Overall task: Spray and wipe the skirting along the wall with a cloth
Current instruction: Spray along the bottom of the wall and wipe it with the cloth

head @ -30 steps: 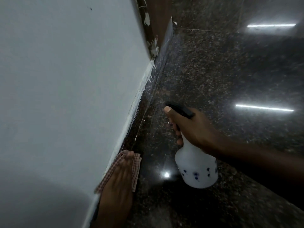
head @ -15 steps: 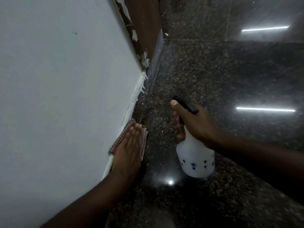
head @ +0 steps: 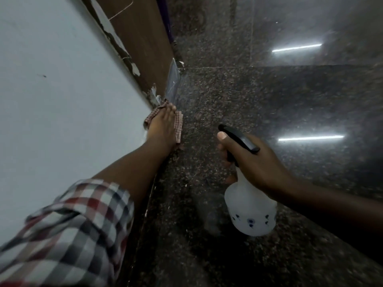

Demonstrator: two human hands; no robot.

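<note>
My left hand (head: 162,126) lies flat on a red-checked cloth (head: 178,126), pressing it against the dark skirting (head: 154,187) at the foot of the white wall (head: 51,100). The cloth sits near the wall's far end, close to a brown door frame. My right hand (head: 257,162) grips a white spray bottle (head: 250,212) with a black trigger head (head: 240,137), held above the floor to the right of the skirting. The nozzle points toward the far end of the wall. Most of the skirting is hidden by my left forearm.
A brown wooden door frame (head: 143,44) with chipped paint stands past the wall's end, with a clear plastic scrap (head: 173,83) at its base. Polished dark granite floor (head: 269,100) stretches right, reflecting two ceiling lights.
My left hand has slid the cloth forward along the skirting, from near me to the wall's far end. The right hand with the bottle has stayed at about the same place.
</note>
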